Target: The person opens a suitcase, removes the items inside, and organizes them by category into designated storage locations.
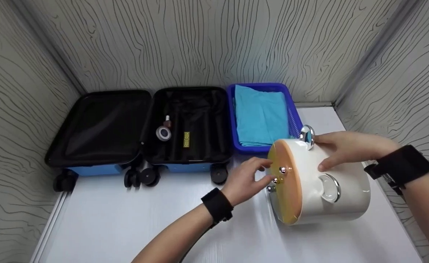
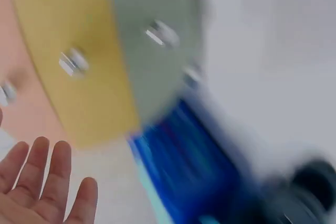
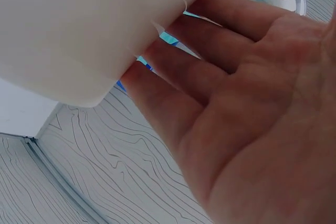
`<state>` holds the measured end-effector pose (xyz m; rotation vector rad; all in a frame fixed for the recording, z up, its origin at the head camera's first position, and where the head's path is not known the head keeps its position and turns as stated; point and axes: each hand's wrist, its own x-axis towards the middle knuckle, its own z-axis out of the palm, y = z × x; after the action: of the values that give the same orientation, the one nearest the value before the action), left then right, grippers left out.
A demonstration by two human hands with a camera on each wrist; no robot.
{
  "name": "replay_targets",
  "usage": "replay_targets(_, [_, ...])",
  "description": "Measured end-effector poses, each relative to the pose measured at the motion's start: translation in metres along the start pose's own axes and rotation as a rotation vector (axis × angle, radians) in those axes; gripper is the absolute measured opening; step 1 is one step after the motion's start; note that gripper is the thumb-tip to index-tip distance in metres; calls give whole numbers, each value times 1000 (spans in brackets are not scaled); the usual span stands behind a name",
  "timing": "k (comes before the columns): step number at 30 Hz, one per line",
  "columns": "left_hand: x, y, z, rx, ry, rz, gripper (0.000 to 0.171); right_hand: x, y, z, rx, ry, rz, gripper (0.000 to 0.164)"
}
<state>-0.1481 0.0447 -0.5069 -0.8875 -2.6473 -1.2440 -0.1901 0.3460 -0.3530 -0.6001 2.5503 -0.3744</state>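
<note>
An open black suitcase (image 1: 105, 128) is set at the back left of the desk (image 1: 126, 226), its wheels (image 1: 219, 175) turned toward the near side; a small round item (image 1: 163, 133) and a yellow label (image 1: 186, 139) are seen inside. Beside it, a blue basket (image 1: 253, 149) is filled with folded turquoise cloth (image 1: 262, 117), and its near right corner is overlapped by the white container (image 1: 312, 182) at the right of the desk. The container is laid over on its side, its coloured end (image 1: 292, 197) with silver knobs (image 1: 283, 170) pointed left and its axis run roughly left to right. Its upper side is touched by the right hand (image 1: 340, 148), thumb and nearly straight fingers spread. The left hand (image 1: 245, 180) is held relaxed beside the knobs, fingers parted, nothing grasped; whether a knob is touched cannot be told
</note>
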Motion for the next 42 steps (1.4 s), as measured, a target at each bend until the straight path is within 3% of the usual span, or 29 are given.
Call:
replay_targets(5, [13,20,15,-55,-31,10,31,-2,-1,1,8,3,13,102])
replay_targets(10, [18,22,17,-64,-29,-20,24,0,-1,1,6,5,8,103])
replay_targets(13, [18,21,15,-46,-20,2,22,0,-1,1,7,9,14,104])
replay_targets(18, [10,13,5,-32,19,37,20,0,-3,1,16,5,20,104])
replay_targets(31, [-21,-14,-24,-48,112,40,19,-3,-1,2,28,-9,10,102])
replay_targets(36, [-30,-22,-27,-53,141,44,18,-2,-1,2,22,-7,9,103])
replay_targets(42, [-32,-30,-28,-89,129,40,24,-2,0,3,35,-9,25,103])
